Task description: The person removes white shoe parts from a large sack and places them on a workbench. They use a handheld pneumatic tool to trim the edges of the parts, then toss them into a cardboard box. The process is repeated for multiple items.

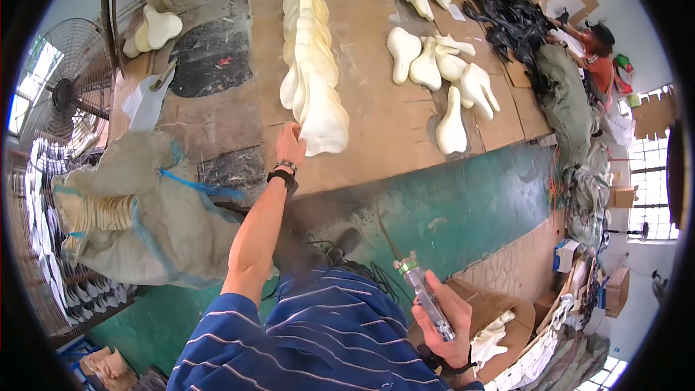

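Note:
A long overlapping row of cream foam bicycle saddle pads (308,51) lies on the cardboard-covered table (376,101). My left hand (290,146) reaches to the near end of this row, its fingers closed at the left edge of the nearest saddle pad (323,130). Low on the right, away from the table, my right hand (445,315) is wrapped round a slim silvery hand tool (427,297) with a greenish tip pointing up and left. The tool's exact kind is unclear.
Several loose saddle pads (452,127) lie to the right, near a black heap (507,18) where another person (597,51) works. A stuffed sack (174,217) and a fan (65,94) stand left. An open carton (517,347) with pale pieces is at lower right.

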